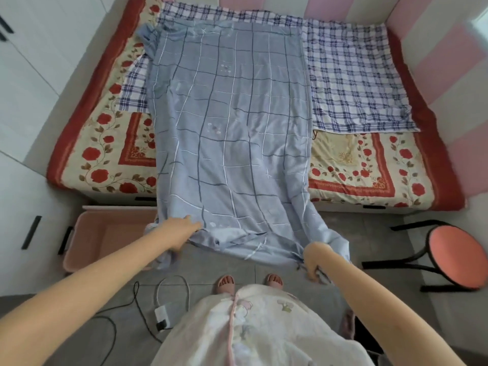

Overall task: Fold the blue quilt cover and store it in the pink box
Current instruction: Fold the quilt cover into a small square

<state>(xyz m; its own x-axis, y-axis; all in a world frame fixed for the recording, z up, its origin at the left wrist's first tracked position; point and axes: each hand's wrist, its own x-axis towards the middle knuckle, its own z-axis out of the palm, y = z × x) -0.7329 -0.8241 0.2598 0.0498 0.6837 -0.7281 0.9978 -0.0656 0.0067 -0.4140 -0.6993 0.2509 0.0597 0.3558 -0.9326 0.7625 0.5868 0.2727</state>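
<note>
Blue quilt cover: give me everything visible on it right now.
The quilt cover is thin, soft-looking light blue cloth with a grid of dark and white lines and small pale motifs. It lies wrinkled in a long strip down the middle of the bed, over a plaid sheet, its near end hanging off the bed edge. The left hand and right hand grip its near corners.

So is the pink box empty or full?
Empty, as far as shows: the box has a bare pink bottom, though the quilt cover hides its right end.
</note>
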